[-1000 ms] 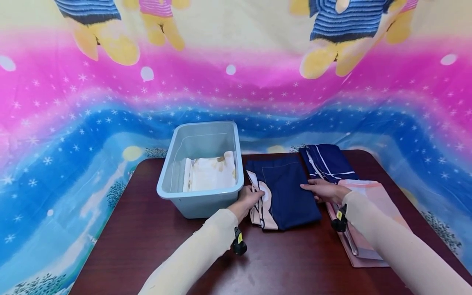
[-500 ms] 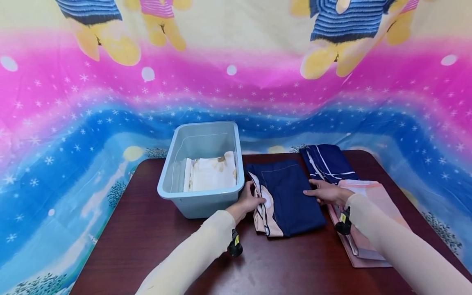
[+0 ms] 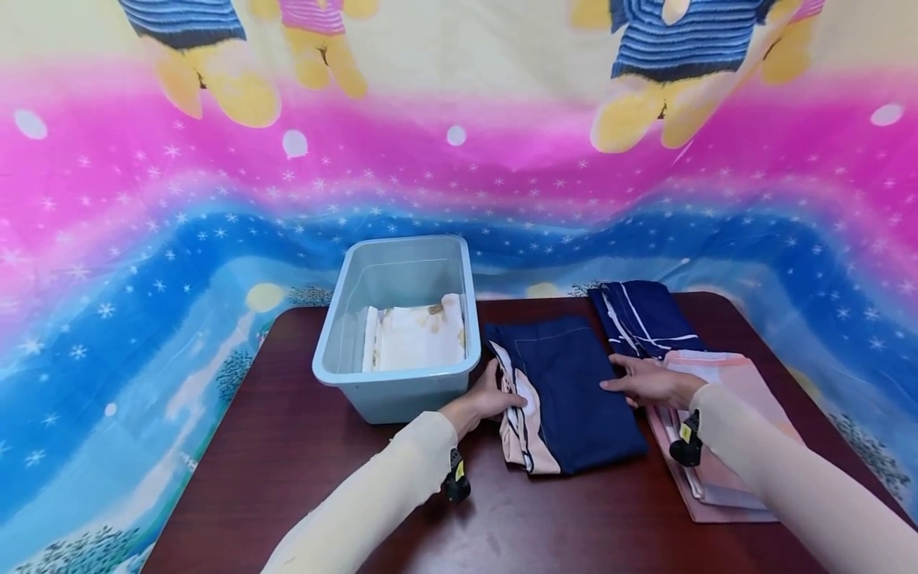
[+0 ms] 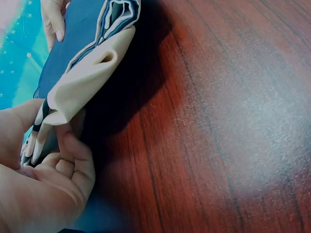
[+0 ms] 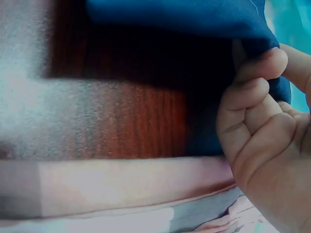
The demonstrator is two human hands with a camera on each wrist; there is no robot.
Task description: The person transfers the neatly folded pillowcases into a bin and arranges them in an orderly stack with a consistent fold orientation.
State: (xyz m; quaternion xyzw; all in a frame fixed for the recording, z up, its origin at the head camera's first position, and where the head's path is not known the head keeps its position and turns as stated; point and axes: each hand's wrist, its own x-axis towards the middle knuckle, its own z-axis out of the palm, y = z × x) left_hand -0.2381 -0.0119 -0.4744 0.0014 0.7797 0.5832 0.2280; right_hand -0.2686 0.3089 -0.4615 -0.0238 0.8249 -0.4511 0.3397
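A folded navy cloth (image 3: 574, 391) with a cream and peach patterned edge lies between the two hands. My left hand (image 3: 489, 399) pinches its patterned left edge; in the left wrist view the fingers curl under the layered fold (image 4: 87, 87), thumb on the other side. My right hand (image 3: 653, 383) grips the cloth's right edge, and in the right wrist view the curled fingers (image 5: 252, 102) hold the navy fabric (image 5: 180, 17), which is raised a little off the table there. How far the fingers reach underneath is hidden.
A pale blue bin (image 3: 402, 379) holding a folded white patterned cloth (image 3: 419, 339) stands left of the navy cloth. Another navy cloth with white lines (image 3: 649, 319) lies at the back right, and a folded pink cloth (image 3: 746, 399) lies under the right forearm. A patterned curtain hangs behind.
The navy cloth has shifted toward the table's front edge and slightly right, with both hands keeping their hold on its sides. The bin and other cloths stay in place.
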